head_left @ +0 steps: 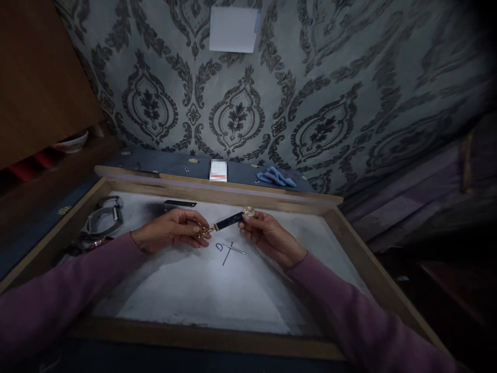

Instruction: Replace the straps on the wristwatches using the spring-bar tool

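One watch (229,221), black-strapped, gold-toned at both ends: left hand (174,229) pinches one end, right hand (268,235) the other. Beyond the grip lies one blue cloth (275,177).

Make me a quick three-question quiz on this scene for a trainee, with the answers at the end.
1. True or false: the blue cloth lies beyond the far edge of the wooden tray.
2. What colour is the strap being held above the tray? A: red. B: black. C: white.
3. Which hand holds the end with the round watch face?

Key: 1. True. 2. B. 3. The right hand.
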Action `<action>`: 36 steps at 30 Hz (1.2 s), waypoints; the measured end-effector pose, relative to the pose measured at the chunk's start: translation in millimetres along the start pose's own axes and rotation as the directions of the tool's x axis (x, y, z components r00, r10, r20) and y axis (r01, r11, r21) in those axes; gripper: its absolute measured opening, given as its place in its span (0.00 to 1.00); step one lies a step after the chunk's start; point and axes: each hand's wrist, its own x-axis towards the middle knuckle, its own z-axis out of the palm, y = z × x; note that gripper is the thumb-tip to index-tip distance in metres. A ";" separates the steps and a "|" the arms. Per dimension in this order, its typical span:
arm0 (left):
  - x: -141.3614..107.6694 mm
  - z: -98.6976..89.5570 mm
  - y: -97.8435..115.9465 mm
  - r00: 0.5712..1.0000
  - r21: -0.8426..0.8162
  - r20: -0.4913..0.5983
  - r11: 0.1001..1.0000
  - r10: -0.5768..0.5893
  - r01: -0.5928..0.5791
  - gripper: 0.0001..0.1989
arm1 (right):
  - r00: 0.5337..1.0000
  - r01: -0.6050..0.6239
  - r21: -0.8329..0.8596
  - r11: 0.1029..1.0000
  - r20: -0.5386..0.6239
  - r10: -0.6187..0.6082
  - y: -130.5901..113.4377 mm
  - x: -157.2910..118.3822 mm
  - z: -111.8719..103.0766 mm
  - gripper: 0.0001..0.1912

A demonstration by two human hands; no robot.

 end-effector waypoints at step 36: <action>1.5 5.5 -4.6 0.995 0.193 0.086 0.979 0.051 -0.067 0.13 | 0.998 -0.040 -0.018 0.999 0.054 0.041 5.6 -3.5 4.5 0.12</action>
